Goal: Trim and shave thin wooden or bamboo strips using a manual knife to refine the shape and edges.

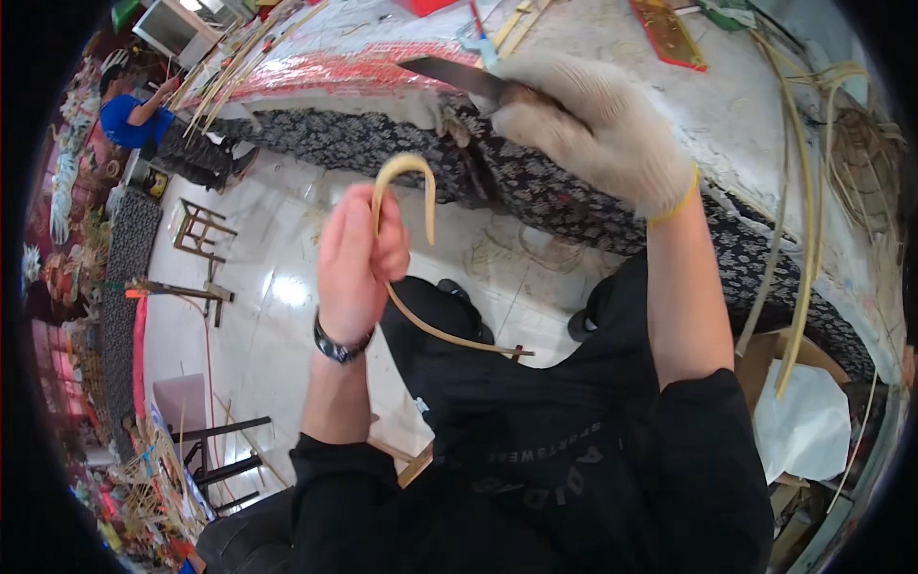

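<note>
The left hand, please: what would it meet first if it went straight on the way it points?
Beyond its bent strip, the left hand would probably first meet the dark floral cloth ahead, though depth is unclear.

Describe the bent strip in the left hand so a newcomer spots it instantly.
Start at the white worktable with flowered dark cloth along its side. Below the cloth, find the bare left hand wearing a dark wristwatch. The slim, pale bent strip is in its grip; unlike the hanging strips at picture right, it's hand-held, its top hooked over.
</note>
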`<state>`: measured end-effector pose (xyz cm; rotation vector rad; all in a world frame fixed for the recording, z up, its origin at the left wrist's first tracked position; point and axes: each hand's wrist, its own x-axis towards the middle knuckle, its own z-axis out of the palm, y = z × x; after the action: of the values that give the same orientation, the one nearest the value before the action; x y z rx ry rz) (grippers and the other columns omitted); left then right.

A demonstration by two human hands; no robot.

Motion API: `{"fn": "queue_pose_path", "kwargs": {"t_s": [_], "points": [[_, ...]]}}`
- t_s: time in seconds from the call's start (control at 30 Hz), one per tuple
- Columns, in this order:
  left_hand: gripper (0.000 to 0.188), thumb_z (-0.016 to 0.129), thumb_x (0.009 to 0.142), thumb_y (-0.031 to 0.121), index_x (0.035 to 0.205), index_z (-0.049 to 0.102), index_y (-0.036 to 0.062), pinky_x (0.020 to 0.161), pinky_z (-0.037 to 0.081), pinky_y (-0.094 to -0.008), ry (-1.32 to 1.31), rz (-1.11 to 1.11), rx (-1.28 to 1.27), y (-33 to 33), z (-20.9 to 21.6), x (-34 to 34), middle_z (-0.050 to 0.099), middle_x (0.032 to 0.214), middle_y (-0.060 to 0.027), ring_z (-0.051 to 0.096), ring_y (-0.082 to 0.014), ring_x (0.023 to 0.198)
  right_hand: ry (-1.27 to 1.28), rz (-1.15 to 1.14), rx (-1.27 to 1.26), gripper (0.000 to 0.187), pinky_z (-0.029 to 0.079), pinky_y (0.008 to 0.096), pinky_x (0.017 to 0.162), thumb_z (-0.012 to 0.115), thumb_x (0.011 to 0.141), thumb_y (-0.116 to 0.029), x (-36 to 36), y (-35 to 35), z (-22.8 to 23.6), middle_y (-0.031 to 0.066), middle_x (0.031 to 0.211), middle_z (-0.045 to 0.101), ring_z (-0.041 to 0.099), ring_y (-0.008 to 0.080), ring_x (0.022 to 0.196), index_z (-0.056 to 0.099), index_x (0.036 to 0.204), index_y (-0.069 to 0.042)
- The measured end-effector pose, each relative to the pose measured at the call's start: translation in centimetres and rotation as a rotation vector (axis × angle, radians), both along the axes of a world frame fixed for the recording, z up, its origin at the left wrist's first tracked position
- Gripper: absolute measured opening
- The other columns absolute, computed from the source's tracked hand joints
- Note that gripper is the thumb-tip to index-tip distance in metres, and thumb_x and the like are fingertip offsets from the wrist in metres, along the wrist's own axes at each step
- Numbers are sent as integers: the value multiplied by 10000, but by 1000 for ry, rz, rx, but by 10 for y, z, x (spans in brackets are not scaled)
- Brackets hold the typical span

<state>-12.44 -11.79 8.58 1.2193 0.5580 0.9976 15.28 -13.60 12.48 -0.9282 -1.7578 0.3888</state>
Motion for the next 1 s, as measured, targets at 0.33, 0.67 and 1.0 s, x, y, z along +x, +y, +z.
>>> {"fn": "queue_pose_path", "kwargs": {"t_s": [0.33, 0.67, 1.0], "points": [[245, 488, 1088, 281, 1094, 582, 54, 519, 334, -213, 397, -183, 183, 107, -20, 113, 500, 764, 47, 402, -36, 593, -555, -157, -162, 290, 540, 378, 759, 652, 974, -255, 135, 21, -7, 202, 921, 687, 672, 328, 811, 673, 1183, -56], [268, 485, 1079, 250, 1128, 612, 19, 672, 433, -254, 597, -220, 554, 167, -75, 205, 570, 844, 13, 532, -96, 753, -633, -218, -317, 244, 534, 356, 784, 648, 980, -198, 196, 41, -60, 174, 904, 676, 655, 233, 799, 663, 1139, -12], [229, 508, 1084, 322, 1160, 560, 113, 460, 206, -211, -7, -127, 112, 135, 28, 129, 333, 709, 92, 292, -24, 562, -8, -327, -523, 319, 472, 222, 550, 622, 998, -207, 205, 29, -20, -27, 758, 525, 513, 34, 637, 592, 1265, -36]]}}
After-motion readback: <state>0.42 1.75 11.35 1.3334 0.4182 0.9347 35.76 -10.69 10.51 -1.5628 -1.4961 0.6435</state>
